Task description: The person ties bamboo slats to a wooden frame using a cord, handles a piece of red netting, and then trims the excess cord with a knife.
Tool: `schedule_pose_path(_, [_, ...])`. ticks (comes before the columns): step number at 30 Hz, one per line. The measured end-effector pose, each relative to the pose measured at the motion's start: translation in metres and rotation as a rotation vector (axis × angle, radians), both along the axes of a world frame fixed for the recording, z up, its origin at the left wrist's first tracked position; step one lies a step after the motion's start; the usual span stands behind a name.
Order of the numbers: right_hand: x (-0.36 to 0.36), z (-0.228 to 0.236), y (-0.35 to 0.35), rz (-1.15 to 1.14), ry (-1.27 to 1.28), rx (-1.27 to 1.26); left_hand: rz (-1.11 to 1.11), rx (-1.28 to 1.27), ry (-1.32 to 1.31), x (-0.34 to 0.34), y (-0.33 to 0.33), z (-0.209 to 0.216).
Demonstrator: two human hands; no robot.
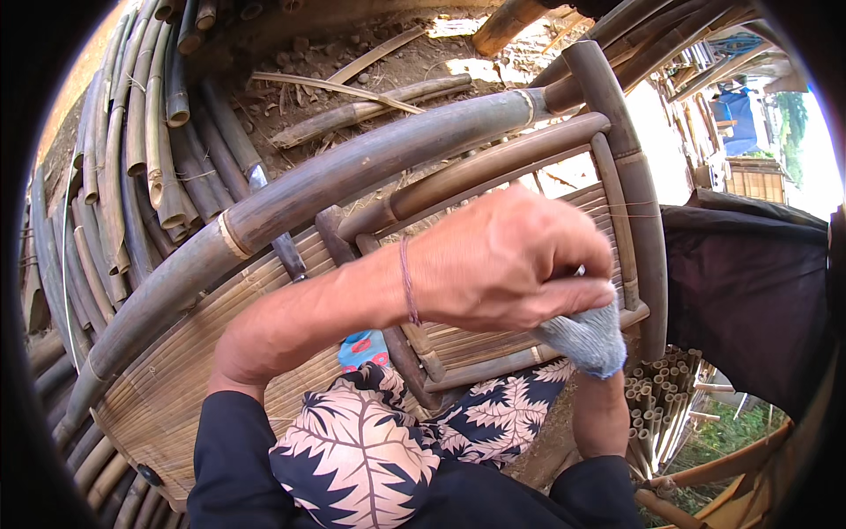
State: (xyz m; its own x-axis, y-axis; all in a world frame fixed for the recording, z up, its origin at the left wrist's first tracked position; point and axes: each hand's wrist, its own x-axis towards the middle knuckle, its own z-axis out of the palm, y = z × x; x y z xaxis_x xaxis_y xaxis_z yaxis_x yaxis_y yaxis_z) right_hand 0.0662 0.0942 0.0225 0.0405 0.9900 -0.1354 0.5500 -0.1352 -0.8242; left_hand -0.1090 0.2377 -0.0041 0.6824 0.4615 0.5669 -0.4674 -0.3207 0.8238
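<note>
My left hand (520,256), slightly blurred, reaches across in front of me with its fingers closed on a grey knit cloth piece with a blue edge, which looks like a glove (589,339). A thin cord circles the left wrist. My right forearm (602,419) rises behind the glove; my right hand is hidden by the left hand and the glove, so its fingers do not show. Beneath both arms stands a bamboo bench (352,172) with a thick curved rail and a slatted surface. A narrow tool with a shiny metal part (257,178) lies across under the rail.
Many cut bamboo poles (145,132) are stacked at the left. Loose bamboo pieces (370,110) lie on the dirt beyond the bench. Dark cloth (749,291) hangs at right, above a bundle of cut bamboo (656,401). A blue and red patterned item (363,349) is by my leg.
</note>
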Motion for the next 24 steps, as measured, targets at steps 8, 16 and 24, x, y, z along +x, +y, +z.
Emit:
schedule_pose_path(8, [0.229, 0.128, -0.200, -1.014, -0.225, 0.277, 0.180, -0.271, 0.482, -0.017, 0.012, -0.071])
schedule_pose_path(16, [0.076, 0.007, -0.081, -0.281, -1.199, 0.184, 0.346, -0.426, 0.764, 0.020, -0.065, -0.233])
schedule_pose_path(24, [-0.029, -0.141, 0.040, 0.134, -1.220, -0.204, 0.512, -0.310, 0.692, 0.034, -0.076, -0.254])
